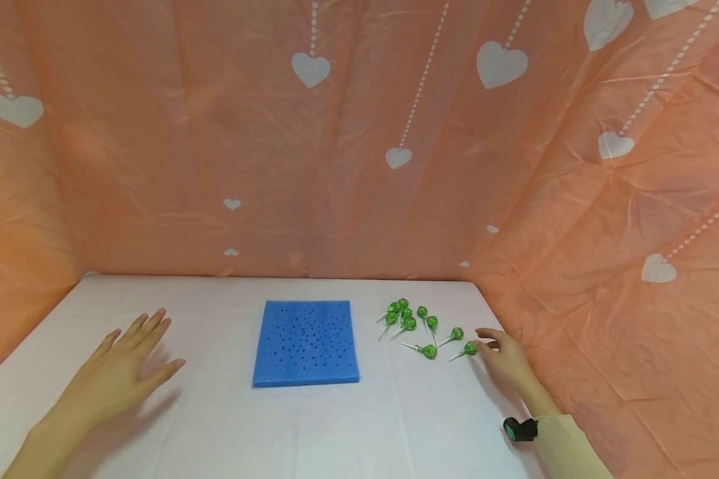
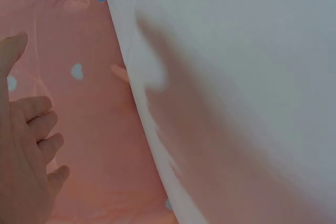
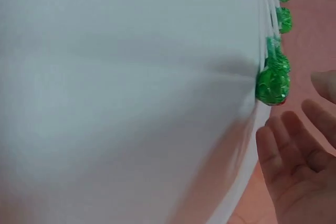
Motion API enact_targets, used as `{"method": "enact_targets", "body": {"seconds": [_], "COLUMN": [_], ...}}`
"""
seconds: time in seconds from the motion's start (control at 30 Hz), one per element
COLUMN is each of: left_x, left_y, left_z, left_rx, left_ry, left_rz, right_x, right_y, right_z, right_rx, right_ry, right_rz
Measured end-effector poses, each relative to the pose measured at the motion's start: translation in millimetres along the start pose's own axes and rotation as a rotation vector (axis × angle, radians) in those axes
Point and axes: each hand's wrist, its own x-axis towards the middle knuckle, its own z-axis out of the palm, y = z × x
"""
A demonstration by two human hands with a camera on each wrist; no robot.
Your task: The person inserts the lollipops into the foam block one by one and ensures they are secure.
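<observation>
A blue foam pad (image 1: 306, 343) dotted with small holes lies flat in the middle of the white table (image 1: 228, 426). To its right lie several green lollipops (image 1: 418, 325) with white sticks, scattered loosely. My right hand (image 1: 502, 356) reaches in from the right with fingers extended, its fingertips close beside the nearest lollipop (image 1: 469, 348) and holding nothing. In the right wrist view that hand (image 3: 299, 150) is open just short of the lollipop (image 3: 272, 85). My left hand (image 1: 122, 362) hovers flat and spread over the table's left side, empty.
Orange cloth with white hearts (image 1: 359, 133) walls the table at the back and both sides. The right cloth wall hangs close behind the lollipops. A black band (image 1: 520, 429) sits on my right wrist.
</observation>
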Motion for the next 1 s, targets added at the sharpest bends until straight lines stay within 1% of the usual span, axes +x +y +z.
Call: {"method": "enact_targets", "body": {"seconds": [0.13,0.27,0.37,0.47,0.53,0.67,0.83,1.0], "left_x": [8.2,18.5,27.1,35.2,40.3,49.8,59.5,66.0], "left_y": [12.6,28.8,41.3,52.5,58.8,69.8,79.6,85.6], "left_z": [2.1,3.3,6.2,11.5,15.4,22.1,29.9,38.8], "left_rx": [-0.025,-0.062,-0.084,-0.099,-0.113,-0.137,-0.149,-0.171], "left_ry": [-0.005,-0.067,-0.114,-0.116,-0.105,-0.107,-0.113,-0.118], "left_rz": [0.018,0.008,0.006,0.024,0.043,0.051,0.060,0.076], "right_x": [-0.1,1.0,1.5,2.8,4.1,5.3,4.6,2.9], "right_y": [0.4,-0.9,-2.8,-3.8,-4.0,-4.5,-3.9,-3.6], "right_z": [2.1,3.4,4.3,5.2,5.6,6.7,8.5,9.0], "right_rx": [-0.009,-0.004,-0.024,-0.041,-0.041,-0.046,-0.040,-0.014], "right_ry": [-0.025,-0.055,-0.067,-0.074,-0.076,-0.077,-0.074,-0.074], "right_rz": [0.032,0.058,0.070,0.070,0.066,0.053,0.049,0.038]}}
